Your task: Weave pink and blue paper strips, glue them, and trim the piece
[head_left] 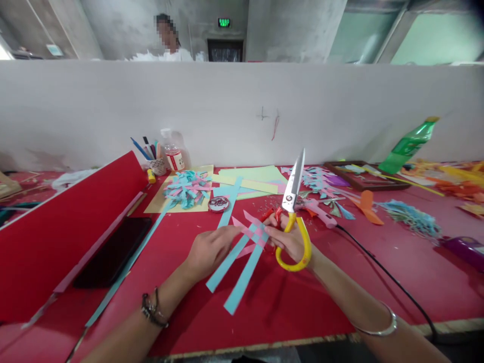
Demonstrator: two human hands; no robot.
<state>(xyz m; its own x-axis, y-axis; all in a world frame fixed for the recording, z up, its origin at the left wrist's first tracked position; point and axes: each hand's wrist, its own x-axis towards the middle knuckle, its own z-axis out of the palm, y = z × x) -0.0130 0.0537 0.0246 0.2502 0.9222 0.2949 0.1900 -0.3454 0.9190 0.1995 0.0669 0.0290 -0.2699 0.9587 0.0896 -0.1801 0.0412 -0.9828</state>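
Note:
Pink and light-blue paper strips (245, 282) are woven over and under each other, with two long blue ends hanging toward me. My left hand (209, 253) is closed, its fingertips pinching the weave from the left. At the right edge of the weave, my right hand (289, 241) grips it between thumb and fingers. That same hand also carries a pair of scissors (293, 189) with yellow handles, blades pointing up and closed together. Some of the right fingers are hidden behind the paper and the handle.
A pink glue gun (317, 213) with a black cord lies on the red table (298, 317). Behind the hands are a paper pompom (188, 189), a round tin (218, 203) and paper sheets (247, 177). A phone (115, 252) lies left; a green bottle (410, 146) leans right.

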